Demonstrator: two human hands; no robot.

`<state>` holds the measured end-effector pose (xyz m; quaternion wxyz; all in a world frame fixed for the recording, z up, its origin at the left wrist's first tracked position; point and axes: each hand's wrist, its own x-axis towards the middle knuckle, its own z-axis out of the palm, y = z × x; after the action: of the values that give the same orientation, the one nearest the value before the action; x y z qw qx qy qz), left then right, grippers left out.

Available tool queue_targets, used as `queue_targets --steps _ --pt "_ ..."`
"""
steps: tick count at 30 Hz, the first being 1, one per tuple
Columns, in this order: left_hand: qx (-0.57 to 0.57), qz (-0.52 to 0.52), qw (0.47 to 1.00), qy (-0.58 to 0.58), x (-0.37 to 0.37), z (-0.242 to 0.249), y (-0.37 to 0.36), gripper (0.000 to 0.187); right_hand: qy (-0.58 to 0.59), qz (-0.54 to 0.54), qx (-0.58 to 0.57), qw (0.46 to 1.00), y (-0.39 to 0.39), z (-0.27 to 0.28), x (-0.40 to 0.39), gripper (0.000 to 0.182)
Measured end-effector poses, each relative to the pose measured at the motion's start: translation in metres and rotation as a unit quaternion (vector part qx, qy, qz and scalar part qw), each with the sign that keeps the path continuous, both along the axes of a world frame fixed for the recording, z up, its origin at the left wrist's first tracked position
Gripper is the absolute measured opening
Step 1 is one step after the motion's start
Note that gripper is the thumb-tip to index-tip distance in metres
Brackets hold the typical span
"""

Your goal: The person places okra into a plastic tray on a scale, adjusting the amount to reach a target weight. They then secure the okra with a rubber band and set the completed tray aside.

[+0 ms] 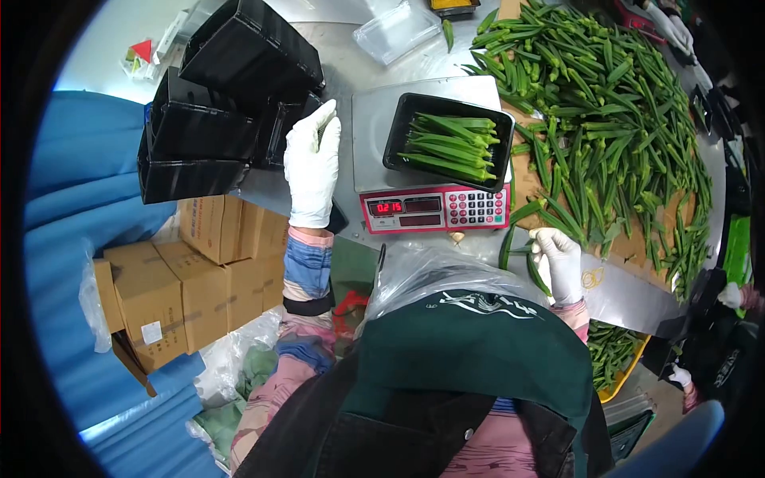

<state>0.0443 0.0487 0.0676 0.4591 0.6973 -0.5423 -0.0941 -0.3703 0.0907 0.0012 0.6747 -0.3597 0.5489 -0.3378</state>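
My left hand (312, 171), in a white glove, is beside a stack of black plastic trays (203, 127). Its fingers point away from me along the stack's near edge, with the thumb apart. My right hand (561, 267), also gloved, pinches an okra pod (539, 276) at the table's front edge. Between my hands stands a weighing scale (369, 171) with a red front panel; its display reads 0.215. On its plate rests a black tray (398, 119) holding several okra pods (450, 147) in a row. Another pod (505, 248) lies just left of my right hand.
A large okra heap (606, 119) covers cardboard on the right. Clear plastic trays (397, 32) lie behind the scale. Cardboard boxes (151, 295) stand at lower left. A yellow crate (625, 378) of okra is below the table at right. Another person's gloved hand (731, 295) shows far right.
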Motion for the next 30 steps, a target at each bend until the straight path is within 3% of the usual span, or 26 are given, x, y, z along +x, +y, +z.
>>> queue_targets --steps 4,11,14,16,20,26,28,30 --pt "-0.019 0.0 0.999 0.043 0.002 -0.007 0.003 0.028 0.012 0.021 0.0 1.0 -0.003 -0.001 0.004 0.018" --pt "0.03 -0.018 0.999 0.004 -0.027 0.003 -0.006 0.031 0.063 0.039 -0.024 0.997 -0.002 0.005 0.011 0.021" --pt "0.038 -0.155 0.983 -0.094 -0.047 -0.008 -0.024 0.035 0.08 0.067 -0.094 0.99 0.003 -0.019 0.006 0.023" --pt "0.025 -0.228 0.947 -0.226 -0.077 0.0 -0.029 0.045 0.047 0.045 -0.021 0.998 0.0 -0.012 0.01 0.022" --pt "0.081 -0.351 0.879 -0.312 -0.122 0.006 -0.036 0.059 0.087 0.046 -0.016 0.995 -0.001 0.003 0.014 0.026" --pt "0.106 -0.308 0.859 -0.394 -0.143 -0.015 -0.042 0.064 0.019 0.018 -0.003 1.0 0.001 -0.027 0.009 0.025" --pt "0.145 -0.307 0.87 -0.357 -0.148 -0.006 -0.041 0.064 0.009 0.02 -0.005 1.0 0.001 -0.031 0.01 0.025" --pt "0.115 -0.303 0.901 -0.289 -0.142 -0.003 -0.037 0.063 0.014 0.024 -0.005 1.0 0.002 -0.03 0.009 0.025"
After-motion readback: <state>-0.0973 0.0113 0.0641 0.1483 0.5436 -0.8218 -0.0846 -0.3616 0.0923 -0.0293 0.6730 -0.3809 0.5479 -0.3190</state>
